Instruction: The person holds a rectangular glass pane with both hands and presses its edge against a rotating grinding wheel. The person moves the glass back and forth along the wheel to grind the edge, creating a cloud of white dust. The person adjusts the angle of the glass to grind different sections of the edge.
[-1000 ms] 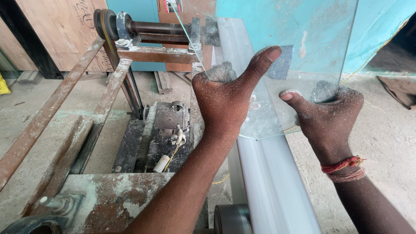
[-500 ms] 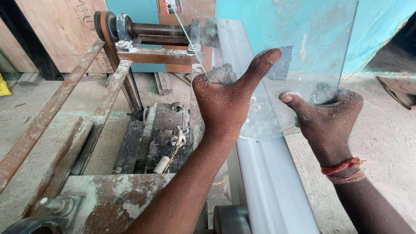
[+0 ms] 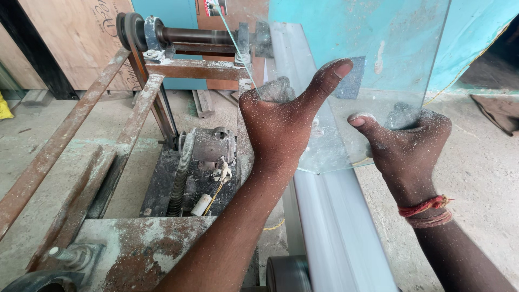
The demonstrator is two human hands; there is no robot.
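Hands both clamped on a clear flat glass pane (image 3: 373, 70): left hand (image 3: 281, 127) pinching its left edge, right hand (image 3: 405, 140) pinching its right, over the pale moving belt (image 3: 335, 227).

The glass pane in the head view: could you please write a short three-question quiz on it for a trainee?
1. True or false: both hands grip the glass pane.
2. Which wrist wears a red thread band? A) left B) right C) both
3. Fill in: the lower edge of the pane meets a long, pale, blurred ______ running away from the camera.

Key
1. True: the left hand holds the left edge and the right hand the lower right part, thumbs on the near face.
2. B.
3. Belt; it is part of the rusty metal frame machine.
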